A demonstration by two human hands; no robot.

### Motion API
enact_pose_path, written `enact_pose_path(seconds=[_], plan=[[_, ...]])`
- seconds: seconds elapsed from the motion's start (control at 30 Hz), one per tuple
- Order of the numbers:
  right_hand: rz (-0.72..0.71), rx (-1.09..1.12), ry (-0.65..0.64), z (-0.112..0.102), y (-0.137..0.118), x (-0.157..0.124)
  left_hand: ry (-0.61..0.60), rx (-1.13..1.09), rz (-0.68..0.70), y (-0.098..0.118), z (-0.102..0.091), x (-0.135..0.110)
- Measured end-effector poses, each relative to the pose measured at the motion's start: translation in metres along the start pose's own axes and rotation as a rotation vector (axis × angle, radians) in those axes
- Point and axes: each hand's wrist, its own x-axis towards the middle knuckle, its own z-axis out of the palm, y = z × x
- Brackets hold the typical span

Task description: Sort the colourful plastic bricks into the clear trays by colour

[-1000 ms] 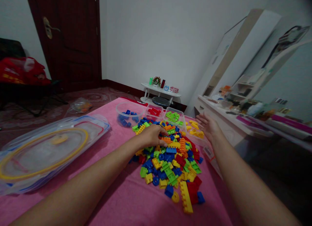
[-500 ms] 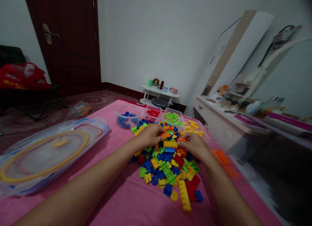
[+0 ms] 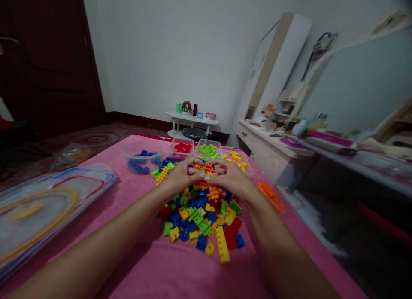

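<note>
Orange bricks (image 3: 213,192) between hands, over far half of brick pile (image 3: 200,220). Likely light, stiff plastic, hard to break; best pinched by long sides. Left hand (image 3: 183,175) and right hand (image 3: 234,178) above pile, fingers half-curled about orange bricks, thumb tips close together; whether either grips, cannot tell.

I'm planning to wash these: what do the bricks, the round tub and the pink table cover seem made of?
Bricks: likely smooth hard plastic, judging by molded studs. Round tub: probably smooth clear plastic, though glass is possible; blue pieces show through. Pink table cover: apparently matt fabric, with soft faint creases.
</note>
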Motion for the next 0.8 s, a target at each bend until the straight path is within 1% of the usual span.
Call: enact_pose_path(seconds=[0.17,0.23,0.27,0.3,0.33,0.4,0.47,0.5,0.53,0.57,0.63,0.7,0.73,0.8], plan=[[-0.057,0.017,0.019,-0.011,0.005,-0.001,-0.031,-0.043,-0.036,0.002,0.011,-0.002],[-0.063,-0.006,0.069,-0.022,0.004,-0.002,-0.031,-0.044,-0.045,0.006,0.013,-0.003],[-0.061,-0.036,0.119,-0.031,0.003,-0.004,-0.025,-0.031,-0.052,0.009,0.014,-0.004],[-0.06,-0.085,0.193,-0.041,0.002,-0.006,-0.013,-0.01,-0.056,0.011,0.013,-0.004],[-0.053,-0.161,0.296,-0.053,0.002,-0.008,0.002,0.021,-0.056,0.011,0.012,-0.004],[-0.01,-0.417,0.571,-0.079,0.004,-0.013,0.044,0.102,-0.044,0.009,0.008,-0.002],[0.115,-0.743,0.849,-0.103,0.009,-0.018,0.096,0.187,0.0,0.002,0.001,0.001],[0.206,-0.863,0.927,-0.113,0.013,-0.02,0.119,0.232,0.031,-0.003,-0.002,0.003],[0.3,-0.949,0.961,-0.12,0.017,-0.022,0.139,0.283,0.063,-0.008,-0.006,0.005],[0.38,-1.002,0.953,-0.126,0.021,-0.024,0.156,0.341,0.098,-0.012,-0.009,0.007],[0.481,-1.043,0.853,-0.131,0.03,-0.025,0.184,0.479,0.153,-0.018,-0.013,0.008],[0.506,-1.066,0.738,-0.129,0.037,-0.022,0.203,0.633,0.195,-0.019,-0.015,0.007],[0.502,-1.078,0.7,-0.128,0.04,-0.021,0.196,0.709,0.223,-0.019,-0.015,0.006],[0.5,-1.099,0.669,-0.123,0.042,-0.016,0.152,0.856,0.285,-0.018,-0.014,0.005]])
